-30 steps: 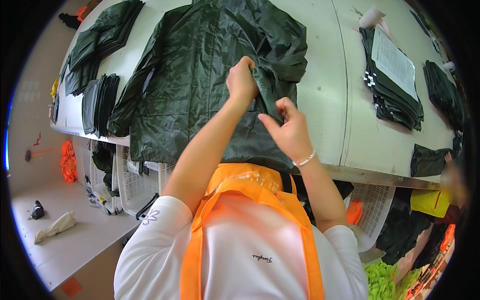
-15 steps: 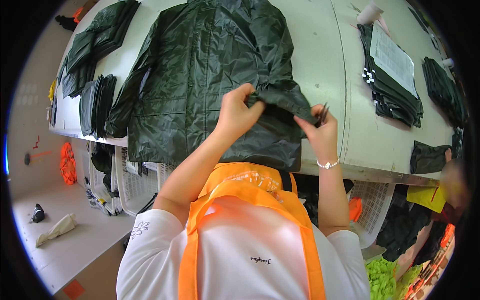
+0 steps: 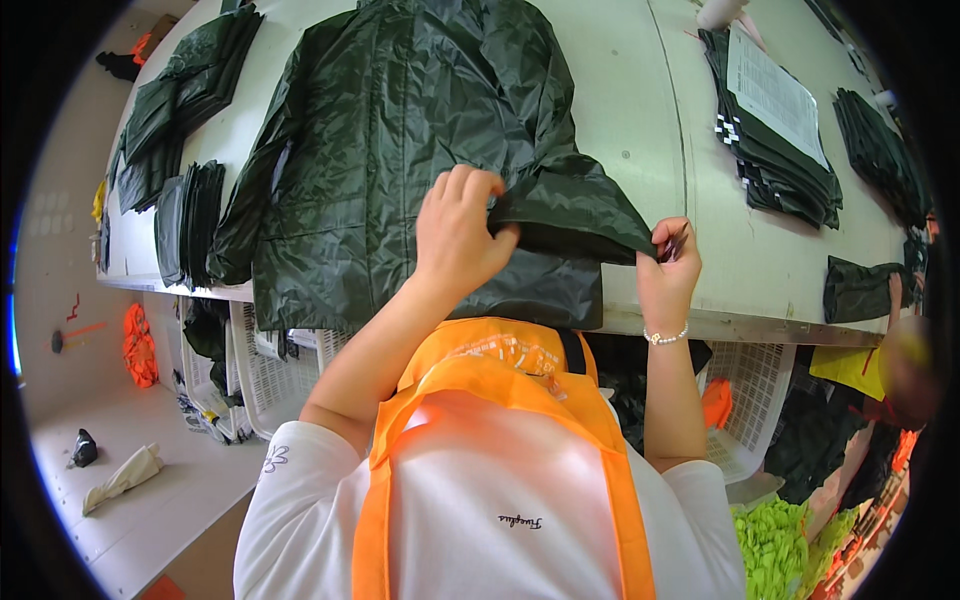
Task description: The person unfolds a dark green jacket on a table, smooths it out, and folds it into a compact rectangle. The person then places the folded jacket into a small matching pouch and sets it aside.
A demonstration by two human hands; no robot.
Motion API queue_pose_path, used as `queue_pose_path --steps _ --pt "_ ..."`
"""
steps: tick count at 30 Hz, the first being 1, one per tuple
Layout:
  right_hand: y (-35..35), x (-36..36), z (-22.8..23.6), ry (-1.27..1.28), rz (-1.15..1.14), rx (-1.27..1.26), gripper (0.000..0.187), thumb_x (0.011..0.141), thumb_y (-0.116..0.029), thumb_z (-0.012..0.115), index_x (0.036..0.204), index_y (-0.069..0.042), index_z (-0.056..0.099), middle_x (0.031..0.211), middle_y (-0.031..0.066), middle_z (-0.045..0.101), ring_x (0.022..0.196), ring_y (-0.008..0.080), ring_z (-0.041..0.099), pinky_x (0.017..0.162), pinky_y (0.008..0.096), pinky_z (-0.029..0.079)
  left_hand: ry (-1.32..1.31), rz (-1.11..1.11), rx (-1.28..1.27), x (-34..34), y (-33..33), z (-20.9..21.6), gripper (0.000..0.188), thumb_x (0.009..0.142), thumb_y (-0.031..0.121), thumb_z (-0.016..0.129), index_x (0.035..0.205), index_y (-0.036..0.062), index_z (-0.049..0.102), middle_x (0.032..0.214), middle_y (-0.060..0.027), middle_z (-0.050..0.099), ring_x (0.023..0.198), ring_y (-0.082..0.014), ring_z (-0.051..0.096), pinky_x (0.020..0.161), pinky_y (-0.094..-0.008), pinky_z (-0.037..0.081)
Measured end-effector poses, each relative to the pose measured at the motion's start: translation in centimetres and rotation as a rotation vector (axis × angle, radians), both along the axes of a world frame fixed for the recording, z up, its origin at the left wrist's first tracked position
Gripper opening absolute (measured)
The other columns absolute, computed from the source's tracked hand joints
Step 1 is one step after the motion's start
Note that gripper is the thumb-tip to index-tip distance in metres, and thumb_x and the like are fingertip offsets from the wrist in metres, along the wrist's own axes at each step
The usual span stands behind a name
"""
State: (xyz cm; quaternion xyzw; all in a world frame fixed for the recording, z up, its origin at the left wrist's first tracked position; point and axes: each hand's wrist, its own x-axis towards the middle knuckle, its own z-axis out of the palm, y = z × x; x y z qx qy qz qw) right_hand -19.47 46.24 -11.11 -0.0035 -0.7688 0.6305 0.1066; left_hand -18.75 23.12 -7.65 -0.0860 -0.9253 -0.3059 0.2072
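Note:
A dark green rain jacket (image 3: 335,190) lies spread on the pale table. Its right-hand sleeve (image 3: 580,205) is bent across the lower front and stretched between my hands. My left hand (image 3: 455,225) is closed, with thumb and fingers pinching the sleeve near the jacket's middle. At the sleeve's outer corner, my right hand (image 3: 672,268) grips the cuff edge. A small dark metal tool (image 3: 676,243), perhaps thread snips, also sits in that hand's curled fingers; its exact shape is partly hidden.
Folded dark pieces (image 3: 190,225) are stacked at the left. A paper sheet (image 3: 775,95) tops another stack (image 3: 790,190) at the right. White plastic baskets (image 3: 270,375) stand under the table edge. Another person's arm (image 3: 895,300) shows at the far right.
My right hand has moved right and slightly down, pulling the sleeve out straighter. The left hand has shifted slightly left and still pinches the fabric.

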Motion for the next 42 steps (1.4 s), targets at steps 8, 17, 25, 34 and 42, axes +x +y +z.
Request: queue_pose_path --steps 8,17,25,34,42 --pt "-1.2 1.8 3.0 -0.19 0.321 0.009 0.034 0.082 -0.002 0.066 0.105 -0.004 0.042 0.087 0.0034 0.046 0.077 0.0076 0.041 0.068 0.021 0.039 0.254 -0.285 0.082 -0.3 2.1 0.0 0.023 0.062 0.006 0.077 0.074 0.006 0.057 0.076 -0.0047 0.061 0.065 -0.0241 0.057 0.057 -0.0328 0.045" --pt "-0.5 1.6 4.8 -0.329 0.495 0.022 0.016 0.089 -0.011 0.061 0.099 0.0 0.054 0.083 0.0018 0.056 0.073 0.0078 0.051 0.067 0.022 0.044 0.354 -0.404 -0.08 0.0 1.7 0.1 0.024 0.059 0.007 0.076 0.075 0.0081 0.057 0.078 -0.0023 0.062 0.067 -0.0195 0.059 0.057 -0.0306 0.044" --pt "-0.7 1.0 4.7 -0.356 0.558 -0.007 0.015 0.086 -0.009 0.065 0.096 0.0 0.058 0.082 0.0026 0.06 0.07 0.0075 0.053 0.065 0.0219 0.044 0.399 -0.456 -0.135 0.0 1.3 -0.1 0.021 0.062 0.01 0.073 0.078 0.0085 0.059 0.081 -0.0016 0.061 0.07 -0.0189 0.059 0.058 -0.0303 0.044" --pt "-0.6 0.7 5.0 -0.377 0.585 0.118 0.012 0.083 -0.007 0.067 0.091 0.0 0.061 0.079 0.0011 0.062 0.069 0.0057 0.052 0.062 0.0216 0.044 0.401 -0.483 -0.158 0.3 1.2 -0.3 0.02 0.063 0.009 0.072 0.079 0.0075 0.06 0.08 -0.0025 0.062 0.07 -0.019 0.06 0.058 -0.0297 0.045" --pt "-0.3 0.8 4.7 -0.344 0.531 0.027 0.014 0.082 -0.007 0.069 0.092 0.0 0.062 0.08 0.0 0.061 0.069 0.0058 0.052 0.064 0.0211 0.045 0.425 -0.487 -0.14 0.2 1.1 -0.1 0.021 0.063 0.009 0.073 0.079 0.0073 0.06 0.08 -0.003 0.062 0.069 -0.0193 0.06 0.058 -0.0298 0.045"
